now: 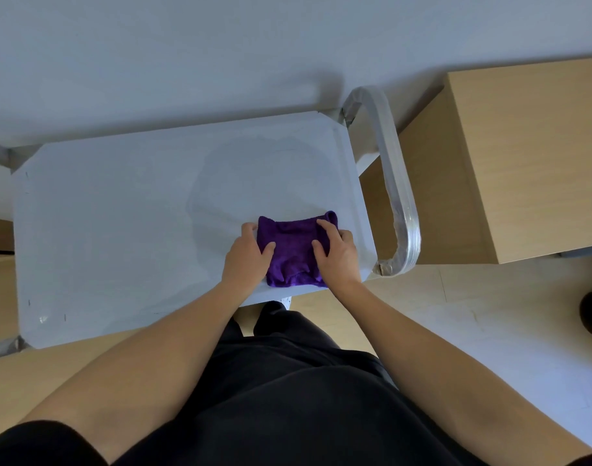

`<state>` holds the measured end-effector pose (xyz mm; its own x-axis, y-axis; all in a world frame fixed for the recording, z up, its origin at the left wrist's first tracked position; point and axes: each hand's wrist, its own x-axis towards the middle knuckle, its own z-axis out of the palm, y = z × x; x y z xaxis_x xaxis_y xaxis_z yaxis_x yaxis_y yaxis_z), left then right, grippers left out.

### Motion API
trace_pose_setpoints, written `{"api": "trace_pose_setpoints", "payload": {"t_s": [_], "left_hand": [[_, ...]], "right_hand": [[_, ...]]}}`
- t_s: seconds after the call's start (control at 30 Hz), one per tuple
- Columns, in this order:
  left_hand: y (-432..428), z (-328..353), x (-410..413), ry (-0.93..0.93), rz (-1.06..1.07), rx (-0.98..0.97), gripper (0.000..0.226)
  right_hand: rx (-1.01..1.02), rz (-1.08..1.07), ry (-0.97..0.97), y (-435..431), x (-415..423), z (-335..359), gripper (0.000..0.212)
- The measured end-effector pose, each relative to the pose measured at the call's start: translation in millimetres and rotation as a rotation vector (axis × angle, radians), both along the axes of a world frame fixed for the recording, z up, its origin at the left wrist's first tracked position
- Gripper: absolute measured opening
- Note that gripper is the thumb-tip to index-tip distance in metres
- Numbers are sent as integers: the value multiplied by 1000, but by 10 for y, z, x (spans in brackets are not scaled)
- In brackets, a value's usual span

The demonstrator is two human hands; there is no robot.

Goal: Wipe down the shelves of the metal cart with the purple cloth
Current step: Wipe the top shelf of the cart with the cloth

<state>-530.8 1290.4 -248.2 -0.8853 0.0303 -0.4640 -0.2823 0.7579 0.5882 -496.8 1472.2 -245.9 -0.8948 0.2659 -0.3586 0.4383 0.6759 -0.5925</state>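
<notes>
Cloth [293,253]: lying bunched on the top cart shelf [119,230], toward 4 o'clock, near the front edge.
Left hand [246,260]: gripping the cloth's 9 o'clock edge, fingers curling over it, thumb pressing on top.
Right hand [340,255]: clamping the 3 o'clock edge likewise, probably gathering the cloth into a firm pad for wiping.
Damp patch [271,169]: showing at 12 o'clock of the cloth, while the shelf's 9 o'clock half is looking dry, likely unwiped.
Handle [400,196]: plastic-wrapped, standing at 3 o'clock.
Cabinet [523,156]: sitting beyond, at 2 o'clock.
</notes>
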Motion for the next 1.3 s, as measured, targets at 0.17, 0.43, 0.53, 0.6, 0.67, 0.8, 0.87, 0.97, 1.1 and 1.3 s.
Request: {"api": "trace_pose_setpoints", "payload": {"t_s": [0.17, 0.43, 0.53, 0.6, 0.67, 0.8, 0.87, 0.97, 1.1, 1.3], "left_hand": [[-10, 42, 36, 14, -75, 159, 55], [-23, 126, 59, 171, -120, 143, 35], [-71, 88, 81, 16, -181, 112, 53], [-122, 51, 91, -46, -277, 38, 73], [-162, 39, 122, 34, -314, -46, 64], [-155, 95, 134, 373, -269, -132, 22], [-116, 176, 89, 309, -189, -35, 19], [-96, 221, -5, 109, -62, 97, 23], [-175, 87, -19, 3, 20, 66, 40], [-350, 21, 111, 52, -14, -124, 41]], "right_hand": [[-29, 39, -25, 47, 12, -5, 38], [-50, 142, 56, 65, 5, 126, 37], [-55, 180, -33, 79, 22, 111, 48], [-21, 255, -111, 138, 30, 69, 67], [38, 297, -125, 205, 16, 45, 63], [59, 281, 76, 231, -40, 49, 34], [-99, 212, 54, 197, -90, 119, 30], [-308, 5, -92, 174, -158, 202, 29], [-17, -37, -165, 176, -151, 115, 48], [371, 285, -6, -191, -54, 157, 48]]}}
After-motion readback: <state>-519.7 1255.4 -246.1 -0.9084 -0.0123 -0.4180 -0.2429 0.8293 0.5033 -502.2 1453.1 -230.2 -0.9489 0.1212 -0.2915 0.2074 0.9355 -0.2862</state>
